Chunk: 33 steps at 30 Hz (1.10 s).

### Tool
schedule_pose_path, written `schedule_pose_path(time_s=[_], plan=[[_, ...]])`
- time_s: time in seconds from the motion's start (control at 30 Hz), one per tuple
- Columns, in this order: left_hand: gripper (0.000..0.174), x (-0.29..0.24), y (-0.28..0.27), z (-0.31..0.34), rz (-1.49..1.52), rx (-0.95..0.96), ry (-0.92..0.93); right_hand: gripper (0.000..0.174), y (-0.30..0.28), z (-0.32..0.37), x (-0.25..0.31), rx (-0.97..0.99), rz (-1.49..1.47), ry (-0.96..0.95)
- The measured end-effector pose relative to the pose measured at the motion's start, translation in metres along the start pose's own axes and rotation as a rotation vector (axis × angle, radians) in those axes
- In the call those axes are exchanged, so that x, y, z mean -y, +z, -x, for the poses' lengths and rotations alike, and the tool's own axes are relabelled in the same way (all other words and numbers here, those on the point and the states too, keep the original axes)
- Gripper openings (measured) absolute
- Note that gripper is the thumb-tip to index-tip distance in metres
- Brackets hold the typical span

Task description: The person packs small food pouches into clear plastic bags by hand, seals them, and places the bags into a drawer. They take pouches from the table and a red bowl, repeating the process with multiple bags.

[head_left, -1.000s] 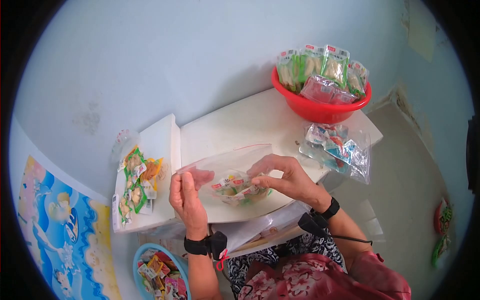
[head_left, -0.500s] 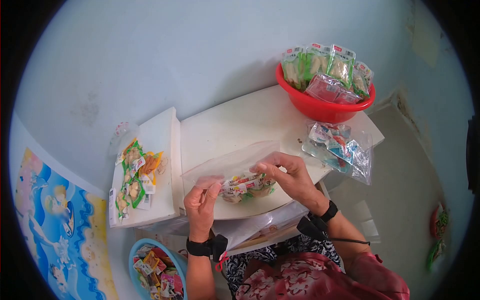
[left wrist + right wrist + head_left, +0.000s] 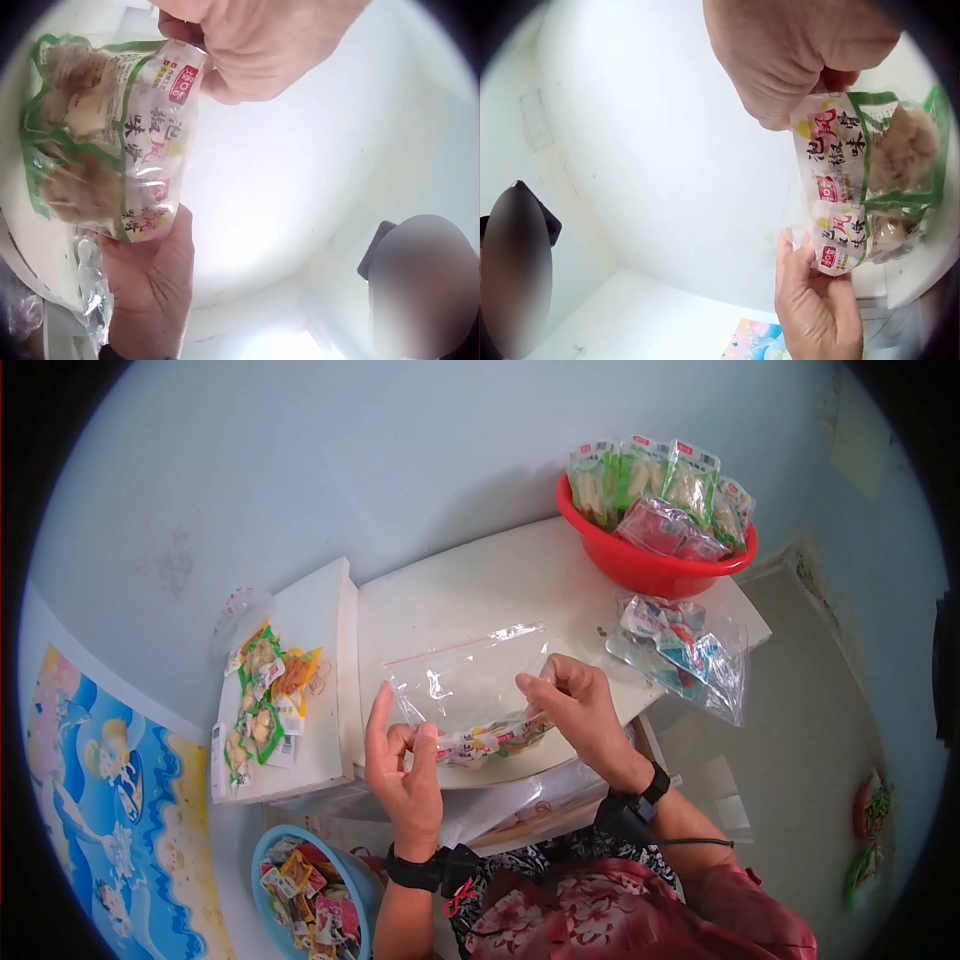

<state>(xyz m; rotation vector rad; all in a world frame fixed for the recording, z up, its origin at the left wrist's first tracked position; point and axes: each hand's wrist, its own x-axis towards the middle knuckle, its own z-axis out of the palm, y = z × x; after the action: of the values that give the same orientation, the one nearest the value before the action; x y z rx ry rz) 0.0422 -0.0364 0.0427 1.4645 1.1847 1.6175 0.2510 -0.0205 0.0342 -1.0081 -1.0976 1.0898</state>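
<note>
Both hands hold a clear zip bag [image 3: 462, 678] above the white table, with snack packets [image 3: 495, 740] in its lower part. My left hand [image 3: 408, 780] pinches the bag's left side by the packets, its index finger stretched along the plastic. At the other side my right hand [image 3: 588, 722] grips the bag with curled fingers and thumb. Close up in the left wrist view, the packets [image 3: 82, 135] have green borders, a white printed band and pale brown pieces inside. The bag's upper part with its red zip line spreads away from me.
A red basin [image 3: 650, 565] of packets stands at the back right, with clear bags of blue and red packets [image 3: 685, 650] before it. More packets [image 3: 262, 705] lie on the raised left surface [image 3: 330, 620]. A blue bucket [image 3: 262, 895] of colourful packets is below left.
The bag's upper part has tipped away from me and spread flatter, its zip edge higher in view. My left hand has shifted right, and its index finger now points up along the bag's side.
</note>
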Motion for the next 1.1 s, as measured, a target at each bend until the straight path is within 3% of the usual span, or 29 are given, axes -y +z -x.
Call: schedule_pose_path(time_s=[0.13, 0.33, 0.4, 0.43, 0.53, 0.63, 0.73, 0.8, 0.9, 1.03, 1.1], plan=[[0.048, -0.005, -0.002, 0.002, -0.135, 0.033, 0.054, 0.035, -0.005, -0.006, -0.011, 0.047, -0.045, 0.016], [0.025, 0.006, -0.019, -0.001, -0.138, 0.181, -0.076, 0.022, -0.006, -0.008, -0.011, 0.058, -0.063, 0.053], [0.022, 0.008, -0.025, 0.000, -0.110, 0.222, -0.044, 0.012, 0.000, -0.005, -0.002, 0.011, -0.112, 0.088], [0.021, 0.009, -0.027, 0.000, -0.096, 0.243, -0.028, 0.013, 0.002, -0.004, 0.000, -0.014, -0.137, 0.105], [0.019, 0.003, -0.034, -0.001, -0.146, 0.292, 0.011, 0.039, -0.004, -0.002, -0.001, 0.068, -0.057, 0.035], [0.032, 0.003, -0.035, 0.001, -0.281, 0.357, 0.213, 0.041, -0.006, -0.002, -0.001, 0.097, -0.051, 0.041], [0.044, 0.009, -0.037, 0.002, -0.505, 0.367, 0.254, 0.028, -0.014, -0.007, -0.018, 0.181, 0.037, 0.012], [0.043, 0.007, -0.036, 0.003, -0.520, 0.368, 0.250, 0.025, -0.013, -0.002, -0.016, 0.167, 0.055, -0.040], [0.040, 0.007, -0.036, 0.005, -0.556, 0.338, 0.271, 0.035, -0.026, 0.001, -0.017, 0.237, 0.184, -0.134], [0.037, 0.021, -0.039, 0.003, -0.545, 0.341, 0.256, 0.054, -0.038, 0.009, -0.007, 0.341, 0.247, -0.016], [0.036, 0.029, -0.040, 0.001, -0.523, 0.358, 0.332, 0.058, -0.042, 0.012, -0.006, 0.422, 0.191, -0.010]])
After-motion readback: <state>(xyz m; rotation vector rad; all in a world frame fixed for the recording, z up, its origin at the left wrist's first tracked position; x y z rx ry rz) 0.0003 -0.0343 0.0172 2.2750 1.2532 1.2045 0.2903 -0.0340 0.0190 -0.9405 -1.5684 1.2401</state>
